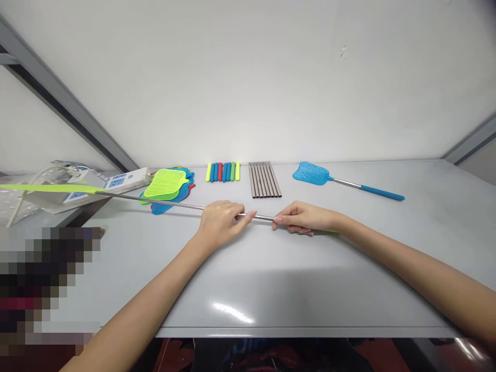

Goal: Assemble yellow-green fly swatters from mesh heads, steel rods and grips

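A fly swatter with a long extended metal rod (170, 204) lies across both my hands. Its yellow-green head (50, 188) shows edge-on and runs out of view at the left. My left hand (220, 221) is closed around the rod, thumb stretched along it. With thumb and fingers, my right hand (300, 217) pinches the rod's right end; a sliver of yellow-green shows below that wrist, the rest hidden by the hand. Behind the hands lie a row of metal tubes (265, 181) and a row of coloured handle grips (223, 172).
Loose swatter heads (166, 183) are piled at the left, beside a white power strip (127, 179) with cables. A blue fly swatter (313, 173) lies at the back right. A white wall rises behind the grey table (232, 289); its front edge is near me.
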Tool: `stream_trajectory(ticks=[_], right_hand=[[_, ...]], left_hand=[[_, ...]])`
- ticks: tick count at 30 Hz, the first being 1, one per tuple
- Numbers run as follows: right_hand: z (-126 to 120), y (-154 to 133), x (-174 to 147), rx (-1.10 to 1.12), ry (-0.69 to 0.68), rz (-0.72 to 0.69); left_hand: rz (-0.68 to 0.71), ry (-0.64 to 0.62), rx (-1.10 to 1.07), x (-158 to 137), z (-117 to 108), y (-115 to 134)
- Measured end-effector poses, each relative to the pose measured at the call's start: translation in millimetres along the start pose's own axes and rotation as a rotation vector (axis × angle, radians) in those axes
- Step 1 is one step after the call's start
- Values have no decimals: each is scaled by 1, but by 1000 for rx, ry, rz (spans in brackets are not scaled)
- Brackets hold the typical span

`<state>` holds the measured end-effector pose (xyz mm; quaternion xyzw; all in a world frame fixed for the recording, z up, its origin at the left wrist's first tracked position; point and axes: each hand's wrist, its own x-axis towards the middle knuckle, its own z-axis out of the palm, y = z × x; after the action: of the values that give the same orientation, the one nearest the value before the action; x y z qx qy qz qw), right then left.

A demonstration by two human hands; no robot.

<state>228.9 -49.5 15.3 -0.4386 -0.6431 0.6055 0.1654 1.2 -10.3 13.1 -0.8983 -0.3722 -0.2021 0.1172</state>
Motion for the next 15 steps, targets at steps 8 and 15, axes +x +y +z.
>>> stream_trajectory(ticks=[8,15], right_hand=[[0,3,2,21,3,-13],[1,1,-1,15,-17,-22]], left_hand=[[67,-40,-46,1,0,1],[205,-33,-72,0,3,17]])
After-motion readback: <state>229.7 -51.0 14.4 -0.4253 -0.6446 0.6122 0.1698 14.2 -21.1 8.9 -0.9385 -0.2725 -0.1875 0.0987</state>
